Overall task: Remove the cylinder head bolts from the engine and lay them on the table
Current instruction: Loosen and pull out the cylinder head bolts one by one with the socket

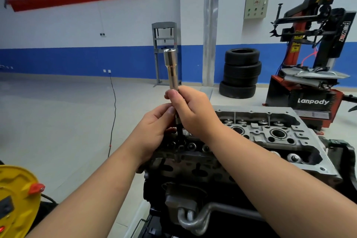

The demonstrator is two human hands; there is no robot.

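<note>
Yellow cable reel [16, 199], lower left, stands apart from the work; a black cord [114, 106] runs from the wall socket across the floor.

Left hand [152, 127], raised above the near left corner of the cylinder head [270, 135]: fingers and thumb curl round the lower part of a dark shaft [178, 128], apparently a cylinder head bolt, though its threads and head are hidden by the hands. Holding it low probably steadies the shaft while the other hand works on the tool above.

Deep socket [171, 69], chromed, stands upright on the upper end of that shaft, open drive end uppermost. Upright carriage keeps the bolt seated in the socket.

Right hand [191, 110]: thumb and fingertips pinch the joint where socket meets shaft, the palm closing round the part below. This grip suits pulling the two apart, so the step in hand is judged to be freeing a withdrawn bolt from the socket before it is laid down.

Engine [193, 179], below and to the right of both hands: the head's open top shows valve gear and bolt wells; whether bolts remain in them cannot be told. No table surface is in view.

Stacked tyres [240, 72] and a tyre changer [313, 83] stand behind, well apart.
</note>
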